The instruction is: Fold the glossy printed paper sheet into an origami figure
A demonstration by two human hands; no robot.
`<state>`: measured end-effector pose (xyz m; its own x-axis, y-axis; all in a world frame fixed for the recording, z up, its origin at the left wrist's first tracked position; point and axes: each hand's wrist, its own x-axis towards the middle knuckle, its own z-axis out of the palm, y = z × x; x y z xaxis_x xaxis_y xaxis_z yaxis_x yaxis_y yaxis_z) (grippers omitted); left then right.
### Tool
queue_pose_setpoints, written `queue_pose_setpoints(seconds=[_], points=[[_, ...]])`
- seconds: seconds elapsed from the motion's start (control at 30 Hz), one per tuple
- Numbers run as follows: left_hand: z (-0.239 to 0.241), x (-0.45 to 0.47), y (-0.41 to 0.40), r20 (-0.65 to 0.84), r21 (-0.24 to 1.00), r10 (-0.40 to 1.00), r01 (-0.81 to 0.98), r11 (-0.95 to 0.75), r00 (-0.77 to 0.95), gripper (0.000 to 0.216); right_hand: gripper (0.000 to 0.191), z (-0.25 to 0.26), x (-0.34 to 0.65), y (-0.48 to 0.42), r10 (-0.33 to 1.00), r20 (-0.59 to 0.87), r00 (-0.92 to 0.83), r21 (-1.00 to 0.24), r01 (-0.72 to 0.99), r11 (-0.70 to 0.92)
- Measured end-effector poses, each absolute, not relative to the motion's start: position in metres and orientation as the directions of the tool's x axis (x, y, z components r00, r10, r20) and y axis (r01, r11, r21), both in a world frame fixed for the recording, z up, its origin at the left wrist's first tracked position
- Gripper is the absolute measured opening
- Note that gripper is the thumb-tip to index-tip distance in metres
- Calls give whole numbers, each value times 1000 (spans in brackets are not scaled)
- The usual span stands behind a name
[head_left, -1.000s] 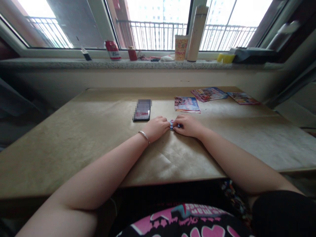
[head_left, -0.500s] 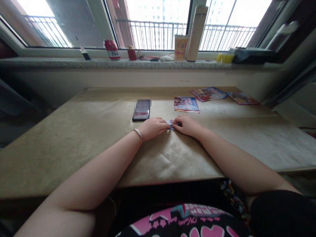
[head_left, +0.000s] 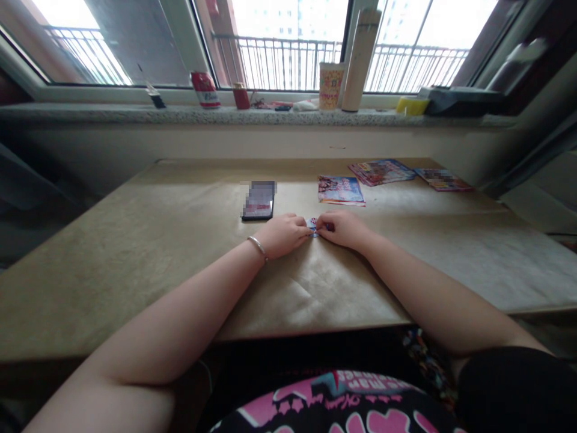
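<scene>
A small piece of printed paper [head_left: 312, 223], blue, white and red and apparently folded, lies at the middle of the table between my hands. My left hand [head_left: 286, 233], with a silver bangle at the wrist, presses its closed fingertips on the left edge. On the opposite edge, my right hand [head_left: 341, 228] pinches the paper between thumb and bent fingers. Parts of the paper are hidden under the fingertips. Just beyond it lies a stack of colourful printed sheets [head_left: 341, 190].
A phone [head_left: 259, 201] lies behind my left hand. More printed sheets [head_left: 382, 171] and another pile [head_left: 442, 179] are at the table's far right. On the windowsill [head_left: 180, 116] stand a red can [head_left: 205, 90], a paper cup [head_left: 330, 87] and a tall tube [head_left: 359, 60].
My left fingers have drawn back slightly and curled more, so a little more of the paper shows. My right hand has hardly moved.
</scene>
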<state>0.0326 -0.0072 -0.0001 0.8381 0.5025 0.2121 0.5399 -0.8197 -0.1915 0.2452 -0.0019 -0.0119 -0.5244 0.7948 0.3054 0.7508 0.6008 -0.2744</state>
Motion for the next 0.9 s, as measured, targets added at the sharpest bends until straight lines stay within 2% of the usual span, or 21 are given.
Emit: queue_pose_setpoints(seconds=[0.1,0.23,0.53,0.9], points=[[0,32,-6,221,-187,507,547,-816,833,27,15,-9,245,-5,793,306,-526,-219,772,596],[-1,32,-5,231,-162,515,555,-816,825,26,16,-10,244,-5,809,294,-509,-206,792,574],[-4,29,-1,280,-61,572,609,-791,771,21,13,-14,242,0,863,257,-435,-356,788,503],[-3,31,-4,246,-144,574,615,-775,781,24,13,-13,242,0,886,217,-410,-378,801,464]])
